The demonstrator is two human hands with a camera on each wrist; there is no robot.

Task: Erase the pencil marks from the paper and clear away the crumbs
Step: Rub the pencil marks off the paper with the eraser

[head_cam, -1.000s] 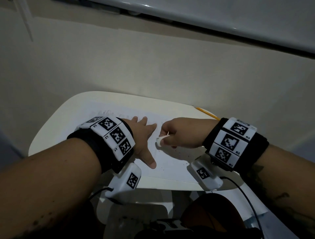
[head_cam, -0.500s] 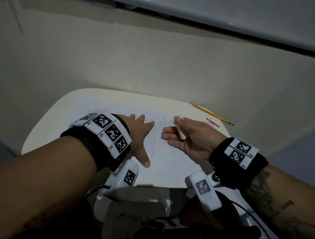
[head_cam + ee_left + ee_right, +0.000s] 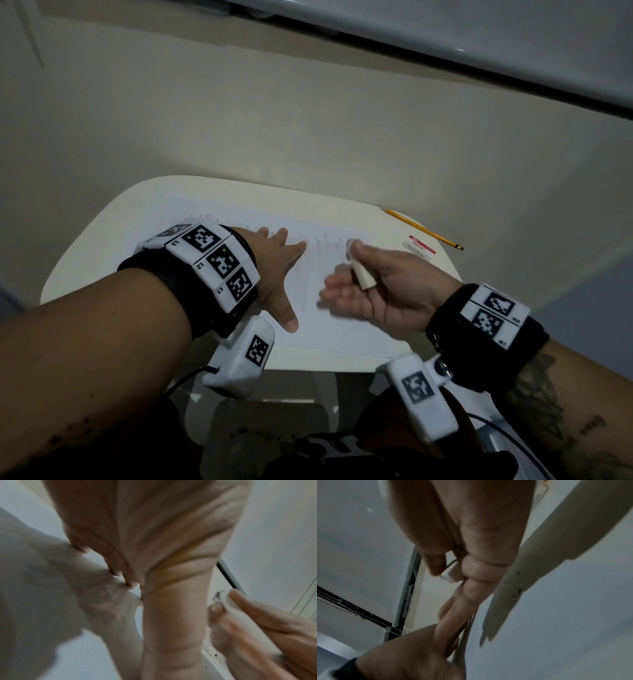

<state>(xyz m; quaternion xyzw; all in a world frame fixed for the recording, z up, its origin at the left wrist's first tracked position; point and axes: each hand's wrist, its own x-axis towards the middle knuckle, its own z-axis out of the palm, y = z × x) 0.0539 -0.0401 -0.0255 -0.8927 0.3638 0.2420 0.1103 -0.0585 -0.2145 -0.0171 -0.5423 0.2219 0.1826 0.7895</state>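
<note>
The paper [image 3: 329, 274] lies on the white table [image 3: 102, 240], faint pencil marks [image 3: 329, 246] along its far part. The left hand [image 3: 277, 274] presses flat on the sheet, fingers spread and straight. The right hand [image 3: 383, 291] — palm turned up, blurred — pinches the white eraser [image 3: 363, 275] between thumb and forefinger (the other fingers lie loosely extended) just above the paper. At the far right edge rest a yellow pencil [image 3: 421, 228] and an eraser sleeve [image 3: 422, 245].

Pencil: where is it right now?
Head view: the yellow pencil lies untouched at the table's far right corner, just beyond the eraser sleeve, away from both hands.
</note>
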